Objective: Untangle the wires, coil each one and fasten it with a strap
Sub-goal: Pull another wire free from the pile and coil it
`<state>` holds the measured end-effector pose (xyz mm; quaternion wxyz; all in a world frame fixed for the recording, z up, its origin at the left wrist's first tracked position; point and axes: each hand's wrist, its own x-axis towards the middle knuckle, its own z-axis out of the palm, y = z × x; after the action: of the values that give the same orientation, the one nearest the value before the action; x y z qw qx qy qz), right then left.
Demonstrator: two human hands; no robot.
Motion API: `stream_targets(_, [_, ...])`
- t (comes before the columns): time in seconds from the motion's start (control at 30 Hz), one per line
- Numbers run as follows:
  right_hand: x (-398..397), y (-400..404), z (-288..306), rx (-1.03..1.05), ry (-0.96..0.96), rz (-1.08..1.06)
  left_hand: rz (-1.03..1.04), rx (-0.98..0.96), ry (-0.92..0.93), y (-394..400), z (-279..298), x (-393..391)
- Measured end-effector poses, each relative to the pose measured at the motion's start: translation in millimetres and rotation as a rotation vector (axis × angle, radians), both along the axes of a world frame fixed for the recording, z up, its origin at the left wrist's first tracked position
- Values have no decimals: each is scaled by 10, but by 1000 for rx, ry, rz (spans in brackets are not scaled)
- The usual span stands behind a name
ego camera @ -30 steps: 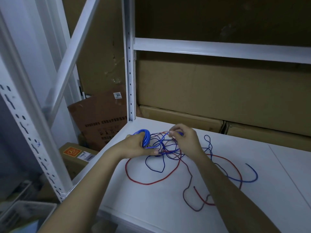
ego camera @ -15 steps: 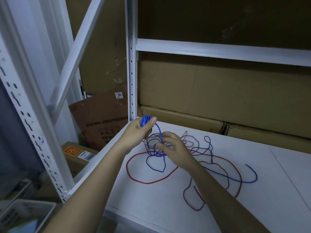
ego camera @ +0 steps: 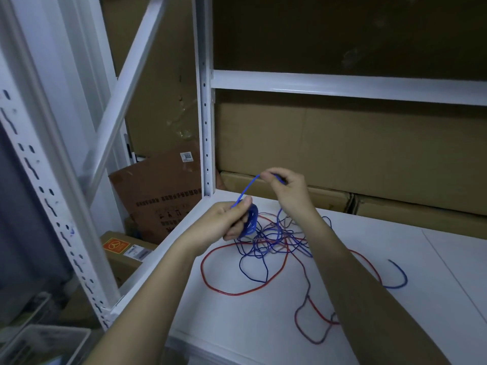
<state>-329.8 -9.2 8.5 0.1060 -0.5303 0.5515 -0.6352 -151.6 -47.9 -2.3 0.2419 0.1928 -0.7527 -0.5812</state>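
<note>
White shelf board [ego camera: 263, 325] carries a red wire [ego camera: 210, 280] looped at 6 o'clock of the blue-and-red tangle [ego camera: 274, 238]. Left hand [ego camera: 224, 219], just at 9 o'clock of the tangle, grips a blue wire coil [ego camera: 250, 223]. Right hand [ego camera: 286, 188], at 12 o'clock, pinches the blue wire strand [ego camera: 246, 189] taut between both hands.
</note>
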Motion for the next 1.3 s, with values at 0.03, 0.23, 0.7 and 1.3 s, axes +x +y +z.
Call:
stream_targets(0.03, [-11,-32,-31,51,-1,16,-17,45,52,7,24,17])
stream_targets(0.23, [-8,-3,-597,462,131,94,141,210,411,-67,178,53])
stream_targets(0.7, [138,227,-567,0,158,-110,465,17,40,-167,-12,-49])
stream_targets(1.3, [308,203,-962,392,436,166,469,238,436,-228,128,-192])
